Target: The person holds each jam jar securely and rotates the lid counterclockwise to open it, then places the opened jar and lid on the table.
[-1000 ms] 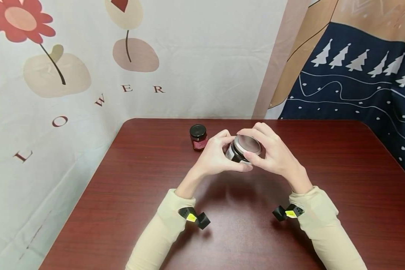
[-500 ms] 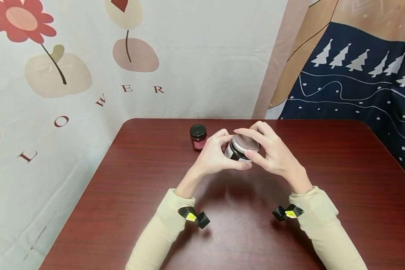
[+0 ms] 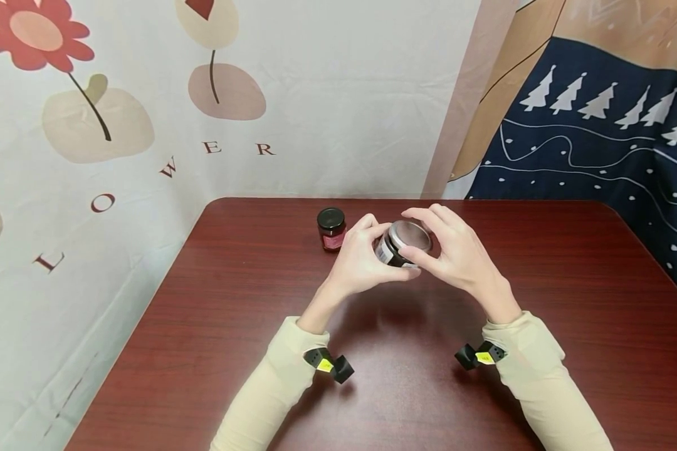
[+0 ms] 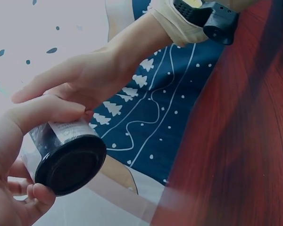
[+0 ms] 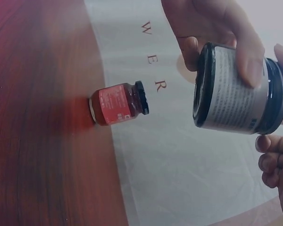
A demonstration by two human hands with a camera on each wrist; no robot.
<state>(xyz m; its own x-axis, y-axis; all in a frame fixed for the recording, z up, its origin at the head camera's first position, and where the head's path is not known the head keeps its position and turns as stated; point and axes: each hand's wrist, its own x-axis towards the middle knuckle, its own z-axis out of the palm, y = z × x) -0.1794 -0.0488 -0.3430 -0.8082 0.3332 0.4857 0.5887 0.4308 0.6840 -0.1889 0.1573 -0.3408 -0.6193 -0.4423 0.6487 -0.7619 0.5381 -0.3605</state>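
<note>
In the head view my left hand (image 3: 358, 260) grips a dark glass jar (image 3: 387, 252) around its body, tilted and raised above the table. The jar's lid (image 3: 411, 234) is silvery on top and faces my right hand (image 3: 457, 250). That hand's fingers are spread around the lid: the thumb lies at its near rim, and the index fingertip stands just off the far side. In the left wrist view the jar's black base (image 4: 73, 165) shows. A pale printed label (image 5: 238, 89) wraps the body in the right wrist view, with the left thumb pressed on it.
A smaller jar with a black lid and red label (image 3: 331, 230) stands upright on the dark red wooden table (image 3: 248, 294), left of the hands. Behind the table hangs a white printed cloth (image 3: 338, 125), with a navy tree-patterned cloth (image 3: 587, 138) at the right.
My right fingers have spread and lifted from the lid's far rim, leaving more of its top visible. The left hand and held jar have shifted slightly up.
</note>
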